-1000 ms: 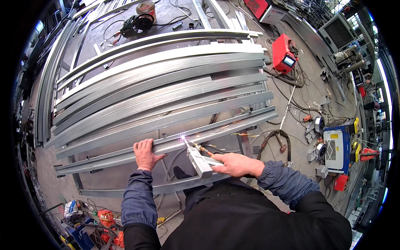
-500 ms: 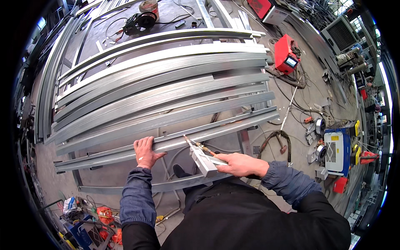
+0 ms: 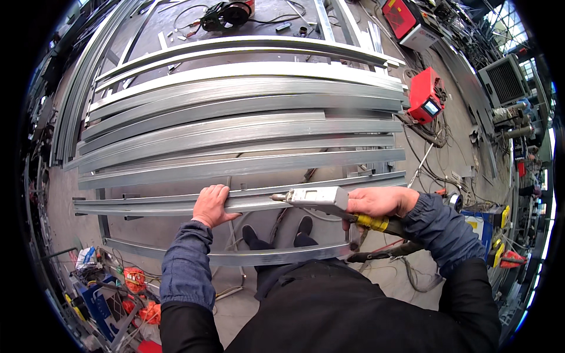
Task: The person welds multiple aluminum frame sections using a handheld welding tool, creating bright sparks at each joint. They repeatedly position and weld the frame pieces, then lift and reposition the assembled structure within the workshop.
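Observation:
My left hand (image 3: 213,206) is closed over a long galvanized steel channel (image 3: 150,205), its fingers across the top and its thumb on the near side. My right hand (image 3: 379,202) grips a grey, boxy welding gun (image 3: 318,198) with a pointed metal nozzle and yellow wrapping below the body. The nozzle points left and lies over the same channel, a short way right of my left hand. Whether its tip touches the metal, I cannot tell. A dark hose runs from the gun beneath my right forearm.
Several more steel profiles (image 3: 247,123) lie side by side beyond the channel. A crossbar (image 3: 276,257) runs close in front of my legs. At the right stand a red machine with a screen (image 3: 425,97) and a blue-white machine (image 3: 478,226), with cables (image 3: 426,156) over the floor.
The welding gun has turned from slanting up-left to nearly level, its body now side-on. My left hand keeps its hold on the channel. The whole view has shifted, and both shoes now show.

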Demonstrator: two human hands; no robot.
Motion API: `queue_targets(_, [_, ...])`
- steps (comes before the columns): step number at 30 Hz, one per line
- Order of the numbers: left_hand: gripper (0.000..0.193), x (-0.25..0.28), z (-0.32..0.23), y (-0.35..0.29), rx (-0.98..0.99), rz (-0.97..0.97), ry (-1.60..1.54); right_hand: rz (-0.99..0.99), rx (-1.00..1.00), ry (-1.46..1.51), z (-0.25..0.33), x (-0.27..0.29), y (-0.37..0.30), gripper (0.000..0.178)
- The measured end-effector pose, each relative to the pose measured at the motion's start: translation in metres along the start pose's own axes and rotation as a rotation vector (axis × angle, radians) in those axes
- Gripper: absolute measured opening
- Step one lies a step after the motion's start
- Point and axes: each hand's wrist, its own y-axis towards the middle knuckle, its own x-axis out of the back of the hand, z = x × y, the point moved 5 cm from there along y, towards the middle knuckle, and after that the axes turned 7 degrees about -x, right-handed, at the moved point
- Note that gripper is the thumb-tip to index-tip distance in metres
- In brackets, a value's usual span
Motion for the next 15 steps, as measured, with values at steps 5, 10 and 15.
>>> queue_targets(5, [0.081, -0.006, 0.005, 0.000, 0.024, 0.048, 0.023, 0.077, -0.146, -0.060, 0.038, 0.032, 0.031, 0.049])
queue_targets(10, [0.081, -0.006, 0.009, 0.002, 0.008, 0.053, 0.075, 0.209, -0.203, -0.133, 0.040, 0.064, 0.075, 0.051])
queue_targets(15, [0.084, -0.007, 0.010, 0.005, 0.006, 0.050, 0.067, 0.311, -0.223, -0.082, 0.035, 0.094, 0.101, 0.046])
